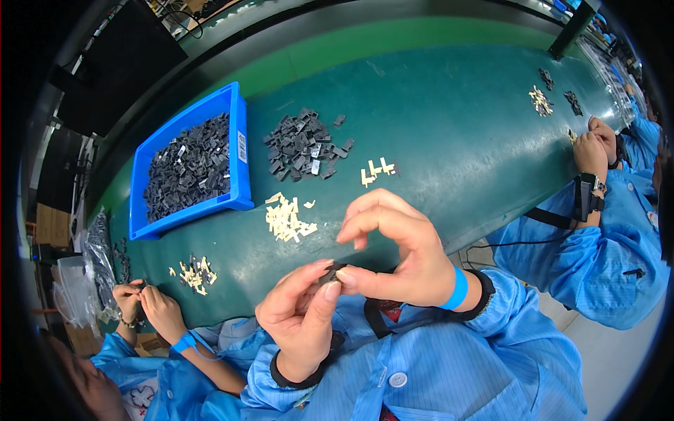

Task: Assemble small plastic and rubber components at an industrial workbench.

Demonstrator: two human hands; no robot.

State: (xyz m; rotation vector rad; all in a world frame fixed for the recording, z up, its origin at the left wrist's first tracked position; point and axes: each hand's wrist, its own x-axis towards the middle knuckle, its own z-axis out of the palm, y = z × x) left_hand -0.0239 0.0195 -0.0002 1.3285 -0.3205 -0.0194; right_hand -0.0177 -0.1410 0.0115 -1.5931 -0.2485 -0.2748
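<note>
My left hand (298,312) pinches a small black plastic part (333,272) between thumb and fingers, just past the table's near edge. The tip of my right thumb presses against that part, while the other fingers of my right hand (404,256) arch apart from it. What lies between the thumb tips is partly hidden. Beyond my hands a pile of cream plastic pieces (286,219) rests on the green table (449,133). A short row of cream pieces joined with dark bits (378,170) lies to its right. Farther off is a heap of black plastic parts (305,144).
A blue bin (240,154) full of black parts stands at the left. Co-workers' hands (161,309) (593,151) work on both sides. Small piles (195,274) (540,102) lie before them. Clear plastic bags (77,281) hang at the far left; a dark post (572,31) rises far right.
</note>
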